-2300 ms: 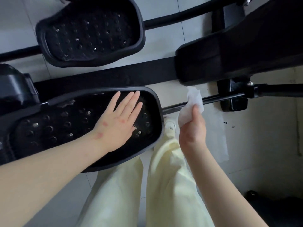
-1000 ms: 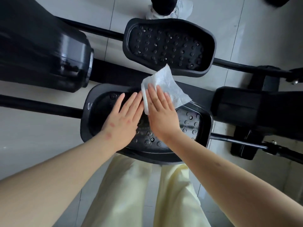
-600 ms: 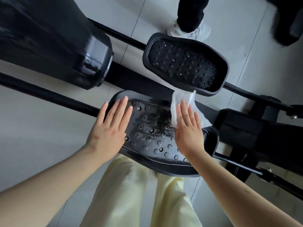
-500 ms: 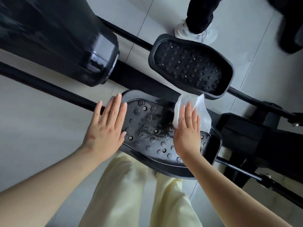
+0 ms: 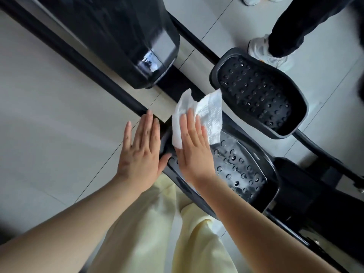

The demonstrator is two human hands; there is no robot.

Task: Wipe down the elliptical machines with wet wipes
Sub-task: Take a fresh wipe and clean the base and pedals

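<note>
A black studded elliptical pedal (image 5: 240, 170) lies just in front of my legs, its surface glistening wet. My right hand (image 5: 194, 152) presses a white wet wipe (image 5: 206, 113) flat against the pedal's left end, fingers straight; the wipe sticks out beyond my fingertips. My left hand (image 5: 139, 154) lies flat with straight fingers at the pedal's left rim, its thumb against the rim, right beside my right hand. The second pedal (image 5: 256, 93) sits farther off to the upper right, untouched.
The machine's glossy black housing (image 5: 126, 36) looms at the upper left, with a black rail (image 5: 78, 60) running diagonally across the grey tiled floor. Another person's dark trouser leg and white sneaker (image 5: 266, 52) stand beyond the far pedal. My pale yellow trousers (image 5: 157, 233) fill the bottom centre.
My right hand has slid the wipe from the pedal's right part to its left end. My left hand has shifted left to the rim. The view has swung, bringing the housing closer.
</note>
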